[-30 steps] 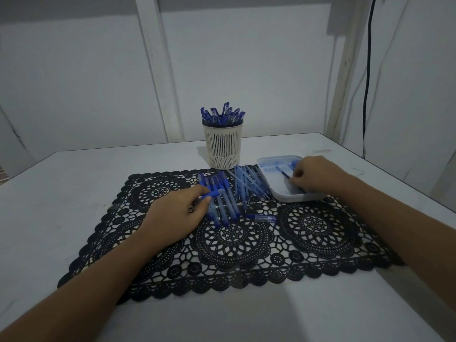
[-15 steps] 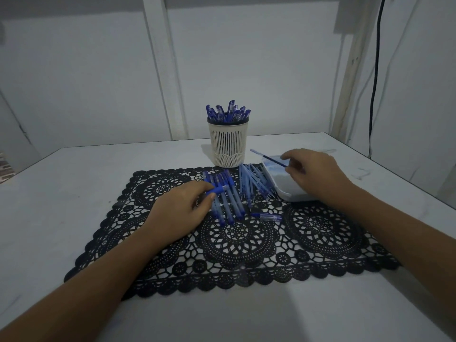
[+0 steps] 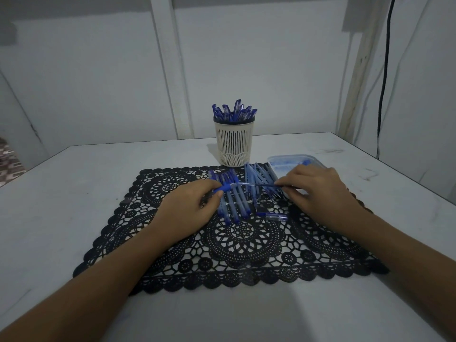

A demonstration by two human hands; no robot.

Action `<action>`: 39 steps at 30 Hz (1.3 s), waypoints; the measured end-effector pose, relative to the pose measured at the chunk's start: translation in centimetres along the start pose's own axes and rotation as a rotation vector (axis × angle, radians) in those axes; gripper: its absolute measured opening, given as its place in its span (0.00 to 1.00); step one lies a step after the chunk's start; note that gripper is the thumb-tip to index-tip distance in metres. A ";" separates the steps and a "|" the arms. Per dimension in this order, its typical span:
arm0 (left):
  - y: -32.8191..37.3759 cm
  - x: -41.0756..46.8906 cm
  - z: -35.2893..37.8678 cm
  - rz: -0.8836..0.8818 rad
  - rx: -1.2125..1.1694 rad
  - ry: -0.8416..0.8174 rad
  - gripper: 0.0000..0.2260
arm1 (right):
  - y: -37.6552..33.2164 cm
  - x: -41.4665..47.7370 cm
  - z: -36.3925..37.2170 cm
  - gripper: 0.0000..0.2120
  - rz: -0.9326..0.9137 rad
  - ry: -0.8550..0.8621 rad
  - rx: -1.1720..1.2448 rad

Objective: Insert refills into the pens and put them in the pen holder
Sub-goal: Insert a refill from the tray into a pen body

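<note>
1. One pen at a time: grips a blue pen barrel (image 3: 228,187) in the curled fingers of the left hand (image 3: 187,211), just in front of the pen holder (image 3: 234,144) and lying level. Pinches a thin refill (image 3: 259,185) in the fingertips of the right hand (image 3: 318,191), in line with the barrel's open end and seemingly partway in.
2. Likely feather-light and stiff, yet slender enough to bow if pushed off-axis. Best pinched close to the barrel mouth and fed straight.
3. Probably slick along the clear plastic barrel. Better held at the blue grip section, as now.
4. Directly in front of the holder, under the left fingertips: a row of pens (image 3: 234,206) on a black lace mat (image 3: 246,243). To the holder's front right: a heap of clear barrels (image 3: 257,177), then a shallow tray (image 3: 293,159) holding more parts.
5. Further forward of the holder: a loose short piece (image 3: 272,215) on the mat.
6. Already crowded with pens inside the holder, so expect a snug drop-in. Nothing between the hands and its rim.
</note>
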State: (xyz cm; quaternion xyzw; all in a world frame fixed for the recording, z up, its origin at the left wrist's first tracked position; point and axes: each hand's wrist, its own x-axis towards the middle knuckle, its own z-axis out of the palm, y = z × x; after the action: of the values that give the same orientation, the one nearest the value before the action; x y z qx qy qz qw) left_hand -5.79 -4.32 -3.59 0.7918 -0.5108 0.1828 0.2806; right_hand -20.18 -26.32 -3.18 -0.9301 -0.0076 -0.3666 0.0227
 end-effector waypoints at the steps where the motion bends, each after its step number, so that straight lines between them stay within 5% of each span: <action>1: 0.1 0.0 0.0 -0.004 -0.015 -0.002 0.13 | 0.0 0.0 0.0 0.10 0.003 -0.001 0.004; 10: 0.3 0.0 -0.2 0.034 -0.072 0.003 0.19 | 0.2 -0.1 -0.3 0.10 -0.090 -0.029 0.055; 20: 2.4 -0.2 -0.3 0.249 0.074 -0.037 0.14 | -2.9 -0.1 -0.5 0.11 -0.245 -0.006 0.002; 26: 2.7 -0.1 -0.3 0.224 0.035 -0.040 0.14 | -3.5 0.0 -0.6 0.18 0.001 -0.061 0.258; 30: 2.5 -0.1 -0.4 0.198 0.021 -0.021 0.16 | -3.2 -0.4 -1.1 0.00 0.135 -0.042 0.367; 39: 2.6 -0.1 -0.2 0.180 0.009 -0.028 0.15 | -4.4 -0.2 -0.8 0.09 0.184 -0.075 0.511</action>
State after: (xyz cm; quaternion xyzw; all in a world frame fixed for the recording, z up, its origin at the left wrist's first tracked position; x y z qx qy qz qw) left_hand -8.21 -4.90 -2.80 0.7464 -0.5830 0.1982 0.2523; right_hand -20.94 -21.97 -2.57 -0.9039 -0.0160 -0.3144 0.2897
